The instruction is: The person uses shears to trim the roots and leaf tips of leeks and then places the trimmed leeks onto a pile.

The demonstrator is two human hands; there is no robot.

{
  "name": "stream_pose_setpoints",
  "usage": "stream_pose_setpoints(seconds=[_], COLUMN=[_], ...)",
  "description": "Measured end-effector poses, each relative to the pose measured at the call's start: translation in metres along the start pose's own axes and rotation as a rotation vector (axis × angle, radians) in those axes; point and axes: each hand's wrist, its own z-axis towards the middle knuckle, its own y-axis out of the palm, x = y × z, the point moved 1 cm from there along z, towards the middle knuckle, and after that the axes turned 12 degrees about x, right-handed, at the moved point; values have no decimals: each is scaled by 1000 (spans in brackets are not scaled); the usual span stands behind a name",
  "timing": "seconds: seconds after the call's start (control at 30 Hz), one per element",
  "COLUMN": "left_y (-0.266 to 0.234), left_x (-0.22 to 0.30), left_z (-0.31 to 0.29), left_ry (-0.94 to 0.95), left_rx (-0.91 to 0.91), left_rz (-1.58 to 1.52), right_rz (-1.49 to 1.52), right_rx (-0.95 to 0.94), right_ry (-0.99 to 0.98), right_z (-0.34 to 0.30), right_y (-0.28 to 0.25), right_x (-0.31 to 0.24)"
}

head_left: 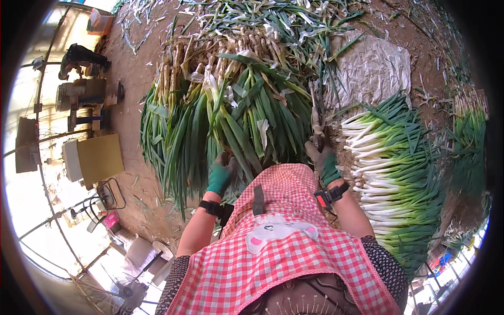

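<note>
A big heap of green onions (184,131) lies on the dirt floor (137,68) just in front of the person, roots pointing away and green leaves toward the checked apron (268,231). The gloved left hand (223,170) is at the leaf ends, its fingers bent among them; whether it grips any cannot be told. The gloved right hand (323,160) is at the heap's right side, by the near end of a dark, narrow object (317,113); its grip is unclear too. Further right lies a long row of cleaned onions (388,178), white ends facing left. Beyond them is a pale sheet (370,68), with leaf scraps (294,18) strewn past the heap.
</note>
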Motion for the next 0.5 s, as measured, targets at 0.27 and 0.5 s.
stream_pose_setpoints(seconds=[0.27, 0.5], left_y=[50, 91], left_x=[-49, -83], left_z=[95, 179], left_ry=[-88, -302], left_rx=[167, 184], left_rz=[297, 291], right_rz=[78, -141], right_rx=[-68, -178], right_ry=[-50, 15], right_z=[93, 80], right_y=[-15, 44], right_x=[-9, -24])
